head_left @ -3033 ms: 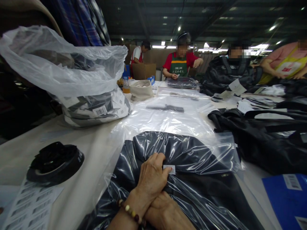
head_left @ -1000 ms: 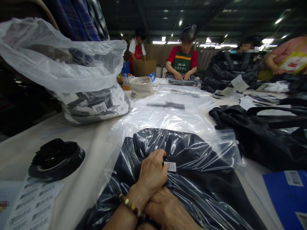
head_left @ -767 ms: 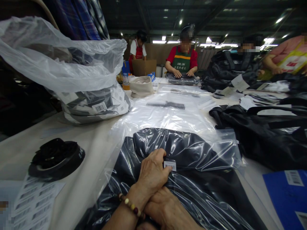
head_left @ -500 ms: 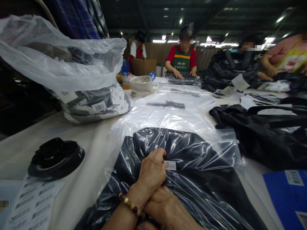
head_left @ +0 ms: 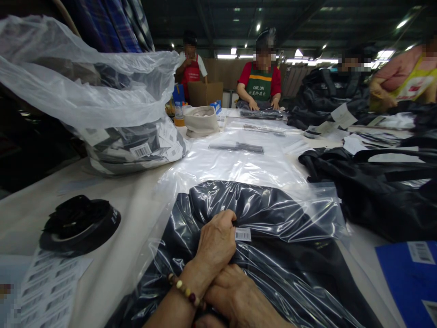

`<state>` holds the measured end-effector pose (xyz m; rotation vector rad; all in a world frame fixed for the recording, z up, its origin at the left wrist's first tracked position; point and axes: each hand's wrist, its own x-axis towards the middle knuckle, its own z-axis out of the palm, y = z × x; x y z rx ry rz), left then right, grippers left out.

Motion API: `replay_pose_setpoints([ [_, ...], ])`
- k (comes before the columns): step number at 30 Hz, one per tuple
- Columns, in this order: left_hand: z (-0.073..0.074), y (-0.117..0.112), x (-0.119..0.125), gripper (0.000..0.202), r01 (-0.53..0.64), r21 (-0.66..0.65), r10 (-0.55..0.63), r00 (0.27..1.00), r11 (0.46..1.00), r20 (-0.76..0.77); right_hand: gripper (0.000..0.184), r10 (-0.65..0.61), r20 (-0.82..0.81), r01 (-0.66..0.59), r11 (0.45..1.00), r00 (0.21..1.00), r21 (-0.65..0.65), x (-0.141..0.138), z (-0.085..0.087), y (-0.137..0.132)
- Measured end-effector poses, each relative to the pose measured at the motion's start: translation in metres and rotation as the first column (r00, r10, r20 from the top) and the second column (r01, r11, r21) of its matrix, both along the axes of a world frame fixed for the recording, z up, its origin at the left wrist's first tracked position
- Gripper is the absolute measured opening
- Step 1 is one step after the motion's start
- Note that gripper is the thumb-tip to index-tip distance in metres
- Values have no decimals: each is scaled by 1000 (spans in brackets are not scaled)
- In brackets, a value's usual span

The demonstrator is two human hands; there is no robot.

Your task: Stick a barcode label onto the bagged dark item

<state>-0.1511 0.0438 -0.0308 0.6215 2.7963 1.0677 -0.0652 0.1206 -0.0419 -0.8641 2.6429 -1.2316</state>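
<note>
A black fabric article lies in a clear plastic bag (head_left: pixel 246 200) in front of me, its plastic creased and shiny. My left hand (head_left: pixel 218 239), with a bead bracelet (head_left: pixel 184 290) at the wrist, is closed on the plastic over the black fabric. A small white barcode label (head_left: pixel 243 234) shows just right of its fingers. My right hand (head_left: pixel 232 289) crosses close under my left wrist. Its fingers are curled and mostly hidden, and what they hold cannot be made out.
At left stand a large plastic sack (head_left: pixel 136 109) of tagged goods, a black tape roll (head_left: pixel 82 225) and barcode sheets (head_left: pixel 48 287). Flat clear bags (head_left: pixel 235 159) lie ahead. Black bags (head_left: pixel 372 187) and a blue packet (head_left: pixel 406 278) lie right. Co-workers (head_left: pixel 261 82) stand beyond.
My hands stay almost where they were, and the label by my left fingers shows a little more fully. At the back, the person in the red apron has straightened up, one hand raised.
</note>
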Motion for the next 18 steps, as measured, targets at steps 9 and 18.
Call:
replay_pose_setpoints([
  [9,3,1,-1,17,-20,7,20,1000,1000,7,30,-12,-43,7,994,999,-111,1,-1,1],
  [18,4,1,1,19,-5,-6,5,1000,1000,12,25,19,-2,-19,989,1000,-143,2,-4,0],
])
